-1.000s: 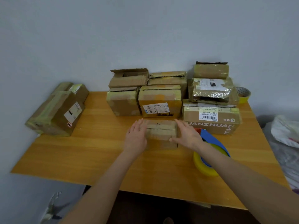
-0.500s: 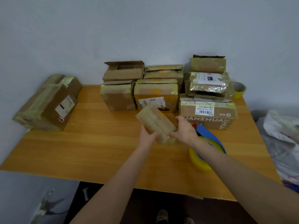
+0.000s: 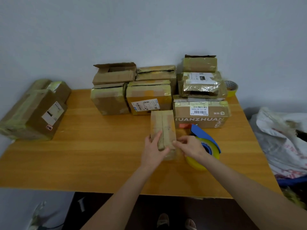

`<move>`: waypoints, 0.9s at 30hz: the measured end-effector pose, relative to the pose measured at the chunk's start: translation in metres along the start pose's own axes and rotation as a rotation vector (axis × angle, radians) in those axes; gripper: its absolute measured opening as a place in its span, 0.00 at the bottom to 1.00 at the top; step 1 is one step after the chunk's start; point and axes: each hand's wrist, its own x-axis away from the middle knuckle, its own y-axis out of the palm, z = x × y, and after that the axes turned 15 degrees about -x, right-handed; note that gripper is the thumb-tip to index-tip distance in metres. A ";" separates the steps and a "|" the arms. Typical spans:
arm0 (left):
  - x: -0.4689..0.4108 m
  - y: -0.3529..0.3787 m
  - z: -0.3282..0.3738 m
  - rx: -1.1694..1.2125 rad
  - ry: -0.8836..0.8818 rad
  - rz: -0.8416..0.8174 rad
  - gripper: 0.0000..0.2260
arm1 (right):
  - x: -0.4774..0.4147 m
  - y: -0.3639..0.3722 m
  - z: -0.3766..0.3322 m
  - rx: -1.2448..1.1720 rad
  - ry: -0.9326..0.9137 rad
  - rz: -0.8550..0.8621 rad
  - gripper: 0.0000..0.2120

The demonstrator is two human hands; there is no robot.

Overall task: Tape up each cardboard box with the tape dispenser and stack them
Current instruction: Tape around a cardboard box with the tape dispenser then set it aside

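Head view: left hand grips the small box, right hand pinches its corner. Best hold that seam flat before reaching for the tape dispenser.

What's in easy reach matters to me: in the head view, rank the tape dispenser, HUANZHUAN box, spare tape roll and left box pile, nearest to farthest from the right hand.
From the right hand:
1. tape dispenser, right beside it.
2. HUANZHUAN box, just behind.
3. spare tape roll, back right corner.
4. left box pile, far left edge.
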 end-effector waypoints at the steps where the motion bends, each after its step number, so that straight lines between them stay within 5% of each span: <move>1: -0.001 0.000 0.001 -0.006 0.001 -0.004 0.33 | 0.000 -0.010 0.004 0.094 -0.036 0.068 0.19; 5: -0.002 -0.002 0.000 -0.019 -0.010 -0.011 0.34 | -0.008 -0.062 0.027 0.325 0.060 0.315 0.27; 8: 0.001 -0.003 -0.005 -0.027 -0.028 0.010 0.37 | -0.014 -0.085 0.049 0.392 0.272 0.188 0.39; 11: 0.002 -0.003 -0.006 -0.123 0.021 -0.013 0.40 | -0.023 -0.088 0.063 0.298 0.339 0.066 0.28; 15: -0.001 -0.008 -0.005 -0.180 0.027 -0.024 0.39 | -0.033 -0.089 0.060 0.164 0.348 0.078 0.15; 20: -0.004 -0.011 -0.010 -0.204 0.020 -0.041 0.39 | -0.034 -0.089 0.045 0.213 0.243 0.146 0.16; 24: -0.005 -0.015 -0.009 -0.219 0.035 -0.060 0.38 | -0.032 -0.094 0.021 0.367 0.096 0.131 0.34; 27: -0.005 -0.014 -0.005 -0.237 0.035 -0.072 0.38 | -0.028 -0.095 0.020 0.509 0.114 0.053 0.32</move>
